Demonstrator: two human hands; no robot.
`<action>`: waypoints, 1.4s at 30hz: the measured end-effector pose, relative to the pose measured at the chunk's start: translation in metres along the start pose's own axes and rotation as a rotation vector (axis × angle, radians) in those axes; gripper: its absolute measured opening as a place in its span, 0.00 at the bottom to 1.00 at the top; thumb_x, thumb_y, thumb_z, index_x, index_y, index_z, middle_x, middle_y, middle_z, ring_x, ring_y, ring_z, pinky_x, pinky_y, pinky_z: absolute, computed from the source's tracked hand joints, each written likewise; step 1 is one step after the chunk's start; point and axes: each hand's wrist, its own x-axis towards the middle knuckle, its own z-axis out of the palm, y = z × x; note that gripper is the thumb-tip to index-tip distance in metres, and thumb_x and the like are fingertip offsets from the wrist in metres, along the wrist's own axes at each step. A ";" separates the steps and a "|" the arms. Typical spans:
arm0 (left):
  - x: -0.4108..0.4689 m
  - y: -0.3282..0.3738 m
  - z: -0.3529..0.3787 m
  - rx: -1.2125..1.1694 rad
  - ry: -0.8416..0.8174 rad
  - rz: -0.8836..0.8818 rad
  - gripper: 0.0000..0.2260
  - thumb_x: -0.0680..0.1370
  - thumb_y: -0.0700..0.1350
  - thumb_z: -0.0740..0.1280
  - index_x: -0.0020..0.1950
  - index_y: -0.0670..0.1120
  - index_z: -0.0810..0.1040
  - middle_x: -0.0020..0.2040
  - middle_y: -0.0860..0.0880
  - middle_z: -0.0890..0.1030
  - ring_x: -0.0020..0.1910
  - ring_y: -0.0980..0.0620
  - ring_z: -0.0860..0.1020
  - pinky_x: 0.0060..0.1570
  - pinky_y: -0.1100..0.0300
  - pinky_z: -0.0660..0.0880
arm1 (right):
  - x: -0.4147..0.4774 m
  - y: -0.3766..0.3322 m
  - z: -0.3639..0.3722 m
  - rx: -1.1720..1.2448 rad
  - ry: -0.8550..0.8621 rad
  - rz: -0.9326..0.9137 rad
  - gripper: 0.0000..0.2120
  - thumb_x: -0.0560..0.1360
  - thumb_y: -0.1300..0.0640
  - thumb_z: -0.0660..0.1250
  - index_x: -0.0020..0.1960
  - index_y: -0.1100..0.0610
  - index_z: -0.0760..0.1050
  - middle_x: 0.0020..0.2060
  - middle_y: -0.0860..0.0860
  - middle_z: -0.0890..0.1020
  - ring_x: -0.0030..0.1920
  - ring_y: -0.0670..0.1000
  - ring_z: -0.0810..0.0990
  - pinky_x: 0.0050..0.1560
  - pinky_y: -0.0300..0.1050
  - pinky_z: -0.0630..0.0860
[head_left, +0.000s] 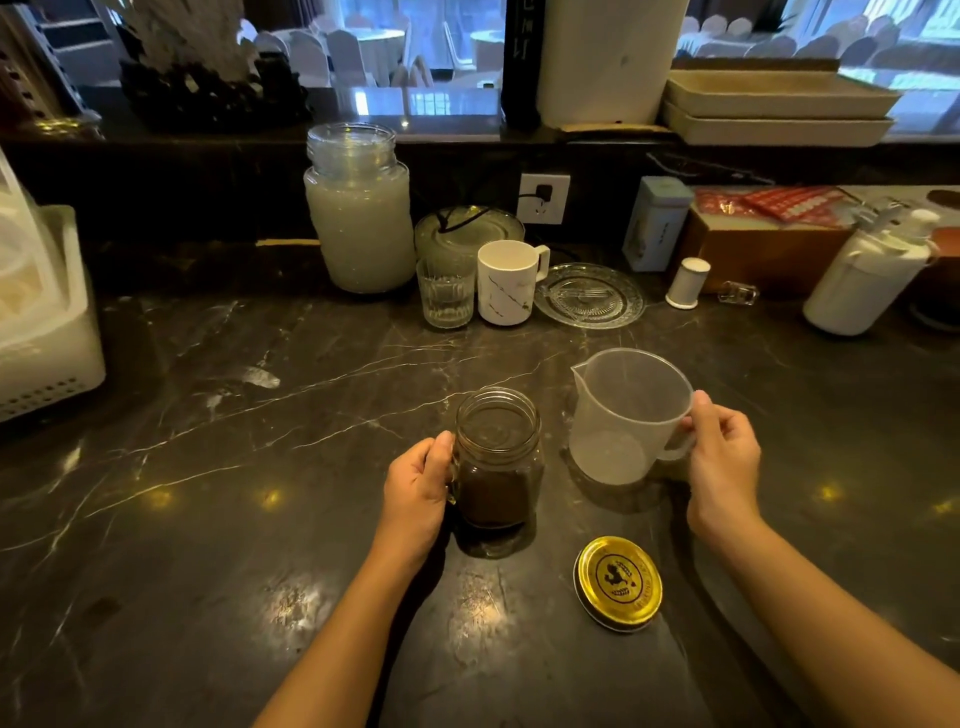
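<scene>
A glass mason-jar mug (498, 460), lid off and about half full of dark brown stuff, stands on the dark marble counter (234, 467). My left hand (418, 491) grips its handle on the left side. To its right stands an empty translucent plastic measuring jug (626, 415), spout pointing left. My right hand (722, 457) grips the jug's handle, thumb on the rim. A gold lid (618, 583) lies flat on the counter in front of the jug, between my forearms.
Along the back stand a large jar of cloudy liquid (358, 213), a ribbed glass (445, 292), a white mug (506, 280), a glass dish (589, 296), a tin (655, 223), a small white shaker (687, 283) and a white bottle (865, 275). A white appliance (41, 322) sits far left.
</scene>
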 end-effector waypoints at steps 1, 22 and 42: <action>0.001 -0.001 0.000 0.005 -0.004 0.005 0.24 0.76 0.57 0.60 0.44 0.34 0.79 0.44 0.33 0.82 0.42 0.44 0.80 0.47 0.45 0.77 | 0.001 -0.001 -0.001 0.000 0.005 0.004 0.12 0.74 0.46 0.61 0.48 0.55 0.72 0.42 0.51 0.76 0.43 0.49 0.75 0.42 0.42 0.71; -0.015 -0.009 -0.005 0.005 0.023 0.037 0.19 0.81 0.47 0.58 0.37 0.46 0.83 0.33 0.52 0.85 0.34 0.58 0.81 0.34 0.66 0.75 | -0.091 0.015 -0.057 -0.831 -0.839 -0.480 0.36 0.63 0.33 0.67 0.67 0.44 0.60 0.63 0.42 0.65 0.64 0.40 0.57 0.63 0.42 0.52; -0.032 0.004 -0.003 0.047 0.092 0.031 0.16 0.80 0.50 0.60 0.36 0.44 0.72 0.31 0.48 0.74 0.30 0.62 0.72 0.35 0.63 0.71 | -0.081 -0.034 -0.028 -0.613 -0.759 -0.602 0.27 0.66 0.40 0.69 0.61 0.47 0.67 0.57 0.45 0.72 0.59 0.45 0.68 0.59 0.48 0.68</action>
